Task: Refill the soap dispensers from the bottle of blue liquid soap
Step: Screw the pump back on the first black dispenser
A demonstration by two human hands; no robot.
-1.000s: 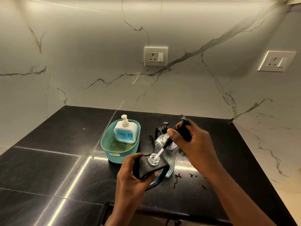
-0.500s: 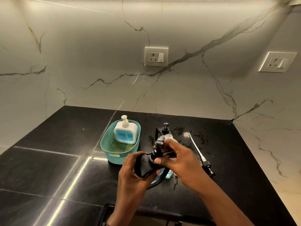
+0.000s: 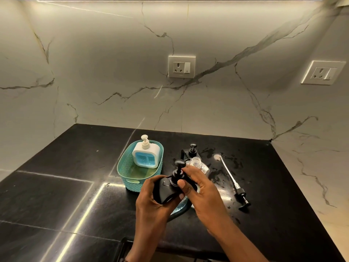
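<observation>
Two hands meet on the black dispenser [image 3: 166,191], where a second ago our right hand [image 3: 198,188] was lifting the pump [image 3: 178,173] with its tube above the open neck. Now the pump sits in the neck, and our right fingers curl round its collar while the left hand [image 3: 151,197] grips the body above the surface [image 3: 56,195]. We judge this dispenser filled and being screwed closed. Since then a long pump with a white tube [image 3: 233,180] has come to lie on the wet surface to the right, and the clear bottle of blue soap [image 3: 198,165] stands open just behind our hands. A white dispenser [image 3: 145,156] showing blue sits in the teal basket [image 3: 128,178]; another black pump top [image 3: 193,150] stands behind the bottle.
</observation>
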